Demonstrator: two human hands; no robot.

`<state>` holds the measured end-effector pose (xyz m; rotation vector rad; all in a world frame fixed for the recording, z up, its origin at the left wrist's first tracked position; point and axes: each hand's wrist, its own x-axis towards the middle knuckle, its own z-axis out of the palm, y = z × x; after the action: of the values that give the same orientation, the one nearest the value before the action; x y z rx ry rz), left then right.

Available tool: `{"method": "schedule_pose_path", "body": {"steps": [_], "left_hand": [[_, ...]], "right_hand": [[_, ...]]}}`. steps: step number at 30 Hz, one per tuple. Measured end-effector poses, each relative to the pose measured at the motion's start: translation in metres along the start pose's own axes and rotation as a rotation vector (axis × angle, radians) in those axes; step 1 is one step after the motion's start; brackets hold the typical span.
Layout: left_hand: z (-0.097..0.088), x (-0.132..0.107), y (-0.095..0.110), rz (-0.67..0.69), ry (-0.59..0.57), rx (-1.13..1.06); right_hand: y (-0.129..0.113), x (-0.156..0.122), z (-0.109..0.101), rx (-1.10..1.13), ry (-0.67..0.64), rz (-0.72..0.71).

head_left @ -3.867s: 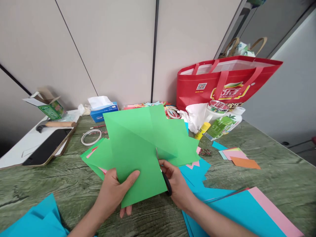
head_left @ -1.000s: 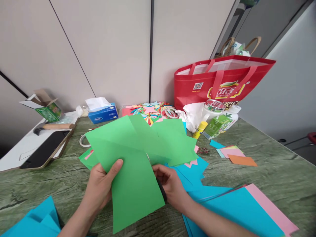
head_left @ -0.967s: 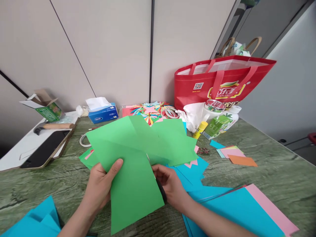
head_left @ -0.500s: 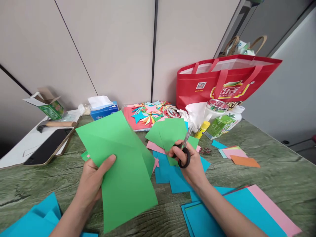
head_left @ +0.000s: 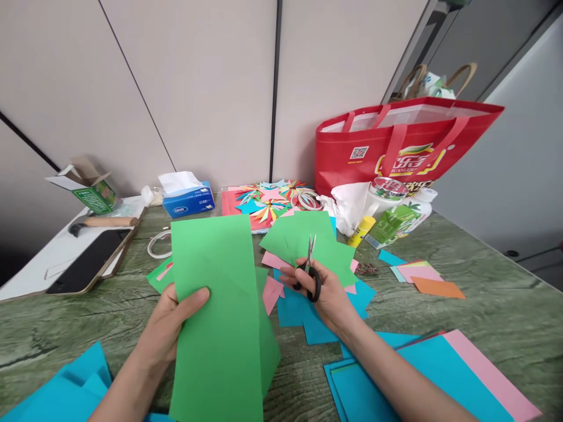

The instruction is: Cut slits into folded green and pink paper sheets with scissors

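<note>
My left hand (head_left: 169,328) grips a tall green paper sheet (head_left: 217,316), thumb on its front, and holds it upright over the table's near edge. My right hand (head_left: 323,290) is closed round black-handled scissors (head_left: 310,271), blades together and pointing up. Just behind the scissors lies a cut-off green piece (head_left: 303,240) on pink and blue scraps.
Blue and pink sheets (head_left: 431,375) lie at the near right, blue paper (head_left: 61,392) at the near left. Farther back: a red bag (head_left: 396,146), a tissue box (head_left: 188,199), coloured paper stars (head_left: 264,202), a tape ring (head_left: 158,243), a glue stick (head_left: 359,231) and a tablet (head_left: 83,266).
The green sheet has come apart in two. My right hand moved right with the scissors away from the sheet; my left hand turned the remaining piece upright.
</note>
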<state>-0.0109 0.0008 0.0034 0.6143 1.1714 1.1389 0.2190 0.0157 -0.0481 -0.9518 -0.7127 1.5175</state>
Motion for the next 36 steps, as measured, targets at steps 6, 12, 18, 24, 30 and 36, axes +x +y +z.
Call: {"method": "schedule_pose_path", "body": {"steps": [6, 12, 18, 24, 30, 36], "left_hand": [[-0.002, 0.000, -0.004, 0.001, 0.013, -0.092], [0.004, 0.004, 0.002, 0.002, -0.017, 0.055], [0.000, 0.013, 0.012, -0.025, -0.029, 0.226], [-0.005, 0.018, 0.008, -0.043, -0.031, 0.197], [-0.003, 0.017, 0.006, -0.002, -0.018, 0.184], [-0.006, 0.025, 0.004, 0.141, 0.110, 0.184]], "right_hand": [[0.003, -0.008, 0.005, 0.021, -0.204, 0.129], [0.005, -0.002, 0.000, -0.041, -0.016, 0.092], [-0.003, 0.004, -0.011, -0.196, 0.198, -0.103], [-0.008, 0.001, -0.008, -0.350, 0.199, -0.222], [-0.009, 0.003, -0.010, -0.396, 0.151, -0.197], [-0.013, 0.000, -0.008, -0.419, 0.285, -0.391]]}}
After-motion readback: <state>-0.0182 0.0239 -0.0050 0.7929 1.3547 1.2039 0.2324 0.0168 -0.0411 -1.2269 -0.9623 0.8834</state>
